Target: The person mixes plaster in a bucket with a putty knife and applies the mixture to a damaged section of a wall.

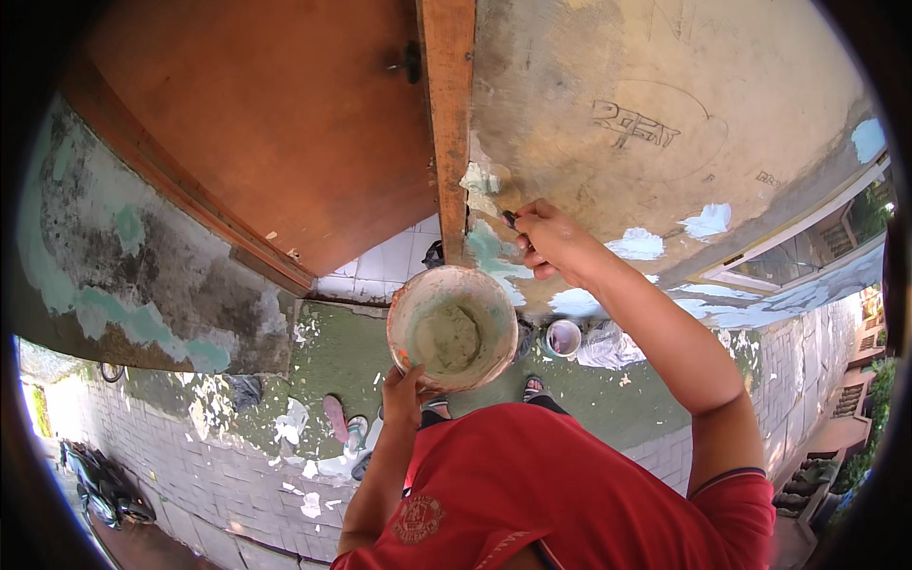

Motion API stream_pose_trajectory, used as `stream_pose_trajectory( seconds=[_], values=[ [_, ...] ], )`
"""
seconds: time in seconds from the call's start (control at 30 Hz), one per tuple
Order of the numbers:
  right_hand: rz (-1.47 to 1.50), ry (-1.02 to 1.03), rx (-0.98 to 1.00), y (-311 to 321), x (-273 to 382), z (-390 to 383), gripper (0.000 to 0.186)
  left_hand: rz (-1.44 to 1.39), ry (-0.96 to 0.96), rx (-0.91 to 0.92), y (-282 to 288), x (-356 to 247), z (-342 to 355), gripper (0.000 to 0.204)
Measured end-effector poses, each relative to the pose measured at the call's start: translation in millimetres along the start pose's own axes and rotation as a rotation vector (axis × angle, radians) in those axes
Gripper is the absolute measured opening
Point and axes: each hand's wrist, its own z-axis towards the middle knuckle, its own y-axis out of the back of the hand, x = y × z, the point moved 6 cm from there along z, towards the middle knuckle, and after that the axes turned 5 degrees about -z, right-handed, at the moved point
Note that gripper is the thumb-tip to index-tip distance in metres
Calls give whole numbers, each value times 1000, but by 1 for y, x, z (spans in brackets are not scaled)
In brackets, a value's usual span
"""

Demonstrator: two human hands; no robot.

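Note:
My left hand [404, 394] grips the near rim of a paint-smeared bucket [496, 318], held at waist height. Greyish-white paste [446, 340] lies in its bottom. My right hand [553, 243] is closed around the dark handle of a putty knife [510, 219]. The blade points left to the wall edge beside the wooden door frame [448, 114] and is hard to make out against the wall. Pale filler [482, 179] covers the wall edge there, with a light green patch [489, 252] lower down.
An orange-brown door [285, 123] stands left of the frame. A small white bucket [562, 337] and clear plastic [608, 344] sit at the wall's foot. Paint flakes and loose sandals [335, 418] litter the green floor [332, 370]. A motorcycle [103, 484] is parked far left.

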Motion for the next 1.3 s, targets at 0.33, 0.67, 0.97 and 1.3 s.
stream_pose_trajectory(
  seconds=[0.33, 0.67, 0.97, 1.3],
  values=[
    [-54, 292, -284, -7, -31, 19, 22, -1, -21, 33, 9, 0, 7, 35],
    [1, 496, -360, -31, -72, 35, 25, 41, -17, 50, 18, 8, 15, 41],
    [74, 577, -356, -38, -68, 38, 26, 21, -27, 37, 13, 5, 3, 41],
    [62, 517, -332, -27, -67, 24, 23, 51, -31, -14, 7, 2, -1, 36]
  ],
)
